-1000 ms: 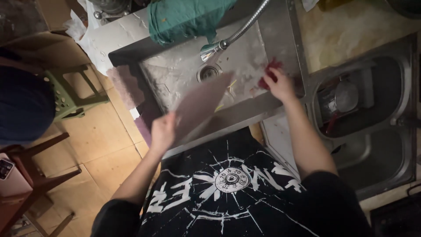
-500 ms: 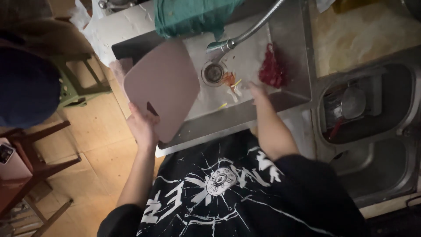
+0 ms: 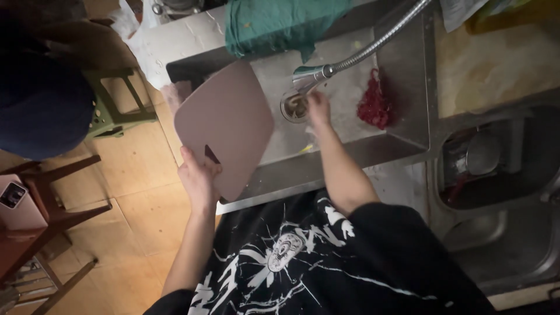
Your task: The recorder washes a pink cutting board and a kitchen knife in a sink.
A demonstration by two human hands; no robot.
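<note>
The mauve cutting board (image 3: 224, 125) is gripped by the left hand (image 3: 198, 178) at its handle slot, tilted over the sink (image 3: 408, 87). The right hand (image 3: 318, 108), loosely open, is reached under the faucet (image 3: 309, 74), beside the drain (image 3: 293, 107).

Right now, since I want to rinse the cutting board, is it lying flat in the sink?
No: the left hand holds the cutting board up over the sink's left edge.
</note>
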